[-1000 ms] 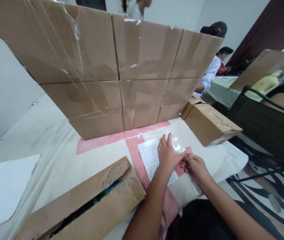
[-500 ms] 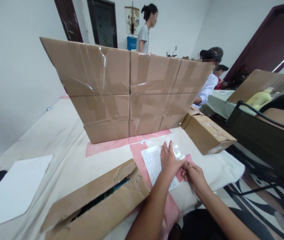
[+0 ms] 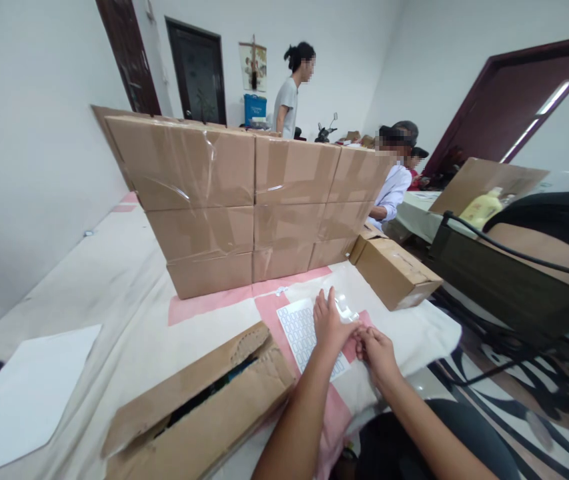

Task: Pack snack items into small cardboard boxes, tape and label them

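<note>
Grips are narrow on both hands: a clear packet [image 3: 347,309] is pinched by the left hand [image 3: 328,321] just above the label sheet [image 3: 297,331] on the desk [image 3: 129,313], its near edge nipped by the right hand [image 3: 375,348], and is best held taut so nothing creases.

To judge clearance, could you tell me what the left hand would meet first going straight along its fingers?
Likely the lowest of the stacked cardboard boxes, after the left hand crosses bare tablecloth; depth is unclear.

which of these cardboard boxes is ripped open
The long carton at front left: torn corrugated top, dark contents showing. The stacked boxes are taped shut.
</note>
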Demonstrator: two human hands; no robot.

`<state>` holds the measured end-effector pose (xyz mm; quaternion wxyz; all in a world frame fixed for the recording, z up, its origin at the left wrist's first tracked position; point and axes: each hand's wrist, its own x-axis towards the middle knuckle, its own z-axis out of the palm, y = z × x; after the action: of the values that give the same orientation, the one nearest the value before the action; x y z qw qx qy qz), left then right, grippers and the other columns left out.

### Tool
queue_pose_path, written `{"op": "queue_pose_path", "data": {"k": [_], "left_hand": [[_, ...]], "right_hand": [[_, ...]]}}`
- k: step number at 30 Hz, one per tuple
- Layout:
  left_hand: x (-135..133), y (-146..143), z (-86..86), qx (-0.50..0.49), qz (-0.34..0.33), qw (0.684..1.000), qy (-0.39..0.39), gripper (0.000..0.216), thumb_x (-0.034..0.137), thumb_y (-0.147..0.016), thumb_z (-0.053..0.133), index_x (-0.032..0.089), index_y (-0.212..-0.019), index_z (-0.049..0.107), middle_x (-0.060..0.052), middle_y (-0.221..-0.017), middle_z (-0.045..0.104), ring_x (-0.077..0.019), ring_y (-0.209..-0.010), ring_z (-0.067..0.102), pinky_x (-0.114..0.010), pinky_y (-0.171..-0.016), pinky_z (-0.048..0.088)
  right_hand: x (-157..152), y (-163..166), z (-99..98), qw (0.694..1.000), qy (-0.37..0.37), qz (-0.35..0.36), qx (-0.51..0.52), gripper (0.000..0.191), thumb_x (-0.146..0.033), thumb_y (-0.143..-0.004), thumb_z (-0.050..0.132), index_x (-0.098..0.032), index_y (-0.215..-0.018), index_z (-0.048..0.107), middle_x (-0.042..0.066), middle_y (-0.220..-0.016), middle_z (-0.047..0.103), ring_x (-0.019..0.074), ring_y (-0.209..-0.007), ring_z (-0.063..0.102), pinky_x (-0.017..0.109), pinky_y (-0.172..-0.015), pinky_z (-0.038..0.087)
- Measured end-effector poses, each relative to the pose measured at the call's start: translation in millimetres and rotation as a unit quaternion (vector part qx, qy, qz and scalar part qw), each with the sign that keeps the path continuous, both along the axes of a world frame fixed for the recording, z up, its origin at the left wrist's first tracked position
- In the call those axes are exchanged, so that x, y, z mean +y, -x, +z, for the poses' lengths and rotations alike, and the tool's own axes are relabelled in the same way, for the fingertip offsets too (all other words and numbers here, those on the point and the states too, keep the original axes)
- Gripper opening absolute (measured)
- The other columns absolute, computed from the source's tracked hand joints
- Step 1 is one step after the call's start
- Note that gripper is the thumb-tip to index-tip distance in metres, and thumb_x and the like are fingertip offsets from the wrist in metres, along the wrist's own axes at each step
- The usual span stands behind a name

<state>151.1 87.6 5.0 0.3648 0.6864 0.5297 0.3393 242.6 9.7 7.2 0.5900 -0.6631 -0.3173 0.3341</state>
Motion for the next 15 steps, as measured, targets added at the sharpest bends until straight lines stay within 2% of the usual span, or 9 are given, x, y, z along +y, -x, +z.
{"op": "queue_pose_path", "data": {"k": [5,9,13,15], "left_hand": [[-3.8,-3.6,-3.9,0.006,0.007,0.999,-0.032,0.11,0.042,-0.065,0.081,0.026,-0.158,0.026,-0.014,-0.166,0.026,-0.0321,-0.156,0.025,-0.046,-0.129,0.017],[-4.5,-7.8,-7.9,-0.003,0.026,0.999,-0.045,0.114,0.038,-0.06,0.085,0.025,-0.158,0.027,-0.017,-0.166,0.025,-0.0363,-0.155,0.025,-0.05,-0.129,0.016],[-4.9,-4.8,-6.8,-0.035,0.026,0.997,-0.058,0.114,0.039,-0.057,0.088,0.026,-0.156,0.03,-0.018,-0.165,0.027,-0.0397,-0.154,0.025,-0.056,-0.128,0.016],[-5.6,-1.7,-1.1,-0.063,0.015,0.995,-0.081,0.106,0.036,-0.063,0.085,0.024,-0.154,0.032,-0.017,-0.164,0.027,-0.0372,-0.154,0.026,-0.052,-0.128,0.022]], "right_hand": [[-13.2,1.5,-3.0,0.997,-0.031,-0.027,-0.071,0.041,-0.04,-0.074,0.068,-0.023,-0.051,0.038,-0.003,-0.044,0.044,0.0118,-0.047,0.04,0.026,-0.051,0.034],[-33.3,5.6,-2.1,0.993,-0.033,-0.035,-0.105,0.044,-0.038,-0.075,0.068,-0.024,-0.051,0.035,-0.003,-0.045,0.042,0.0136,-0.049,0.039,0.028,-0.052,0.033],[-46.3,12.9,16.9,0.989,-0.067,-0.027,-0.127,0.048,-0.041,-0.086,0.064,-0.023,-0.053,0.033,-0.003,-0.052,0.042,0.0147,-0.055,0.042,0.03,-0.063,0.039],[-47.9,16.7,29.1,0.983,-0.11,-0.016,-0.144,0.05,-0.042,-0.089,0.064,-0.023,-0.054,0.033,-0.001,-0.057,0.045,0.0159,-0.061,0.047,0.031,-0.068,0.04]]}}
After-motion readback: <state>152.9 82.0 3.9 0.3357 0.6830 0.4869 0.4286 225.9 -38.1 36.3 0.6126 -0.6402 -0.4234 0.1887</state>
